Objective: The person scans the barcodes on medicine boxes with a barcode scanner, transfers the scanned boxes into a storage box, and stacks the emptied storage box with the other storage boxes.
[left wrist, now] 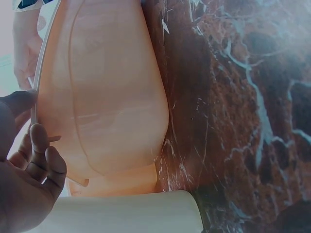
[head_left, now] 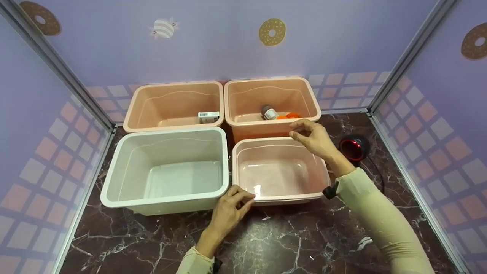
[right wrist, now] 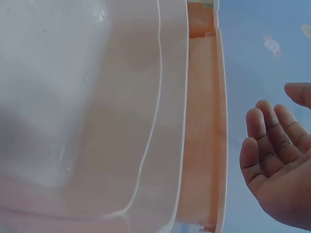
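Observation:
My left hand (head_left: 230, 207) pinches the front left corner of the rim of a pale pink plastic bin (head_left: 274, 175). In the left wrist view its thumb and fingers (left wrist: 40, 145) close on that rim, with the bin's outer wall (left wrist: 112, 97) beside them. My right hand (head_left: 314, 140) hovers over the far right corner of the same bin, fingers loosely bent and holding nothing. The right wrist view shows that palm and fingers (right wrist: 282, 160) apart from the bin's far rim. Inside, the pink bin's floor is bare; a second rim edge shows just under its front rim.
A whitish bin (head_left: 182, 179) stands left of the pink one. Behind are two peach bins: the left (head_left: 171, 102) holds a small white box (head_left: 208, 117), the right (head_left: 266, 91) a bottle (head_left: 269, 113) and orange items (head_left: 291, 115). A black device (head_left: 354, 147) with a red-lit ring sits right.

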Demonstrator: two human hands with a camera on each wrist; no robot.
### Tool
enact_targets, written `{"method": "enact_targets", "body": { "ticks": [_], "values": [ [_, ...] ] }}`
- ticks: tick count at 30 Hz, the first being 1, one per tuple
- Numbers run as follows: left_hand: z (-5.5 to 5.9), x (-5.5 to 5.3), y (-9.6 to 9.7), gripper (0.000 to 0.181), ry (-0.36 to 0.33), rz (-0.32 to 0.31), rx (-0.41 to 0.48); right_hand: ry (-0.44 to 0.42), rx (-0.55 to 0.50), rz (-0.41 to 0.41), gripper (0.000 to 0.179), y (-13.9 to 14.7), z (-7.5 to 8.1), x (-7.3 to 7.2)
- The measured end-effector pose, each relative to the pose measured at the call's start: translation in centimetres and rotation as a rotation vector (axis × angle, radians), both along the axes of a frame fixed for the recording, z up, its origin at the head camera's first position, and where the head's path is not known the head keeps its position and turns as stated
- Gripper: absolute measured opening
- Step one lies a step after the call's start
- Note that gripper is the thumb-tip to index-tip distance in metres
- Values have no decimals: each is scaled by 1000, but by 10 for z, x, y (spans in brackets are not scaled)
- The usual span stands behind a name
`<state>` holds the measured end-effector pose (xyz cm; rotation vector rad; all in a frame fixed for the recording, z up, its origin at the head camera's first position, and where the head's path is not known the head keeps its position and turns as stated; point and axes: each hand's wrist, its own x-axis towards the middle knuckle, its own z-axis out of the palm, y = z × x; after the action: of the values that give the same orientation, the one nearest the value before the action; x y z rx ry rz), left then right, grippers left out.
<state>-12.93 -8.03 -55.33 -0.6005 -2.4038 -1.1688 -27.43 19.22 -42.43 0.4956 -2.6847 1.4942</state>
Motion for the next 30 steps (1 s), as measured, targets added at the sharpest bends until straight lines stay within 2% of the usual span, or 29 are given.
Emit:
{"method": "enact_targets", "body": {
  "ticks": [4,9,15,22,30],
  "values": [
    [0,-1,0,10,0,-5,7,-14,-33,-22,26,11,-12,-7],
    [0,-1,0,10,4,-10,6,-15,-58,-44,27,30,-37,-21],
    [1,0,0,10,-16,-6,-6,-8,-64,-77,29,48,-48,-19],
    [2,1,1,10,-45,-12,4,-47,-83,-136,26,68,-60,-18],
    [1,1,0,11,-54,2,-13,-57,-41,-184,25,84,-78,-17]
  ]
}}
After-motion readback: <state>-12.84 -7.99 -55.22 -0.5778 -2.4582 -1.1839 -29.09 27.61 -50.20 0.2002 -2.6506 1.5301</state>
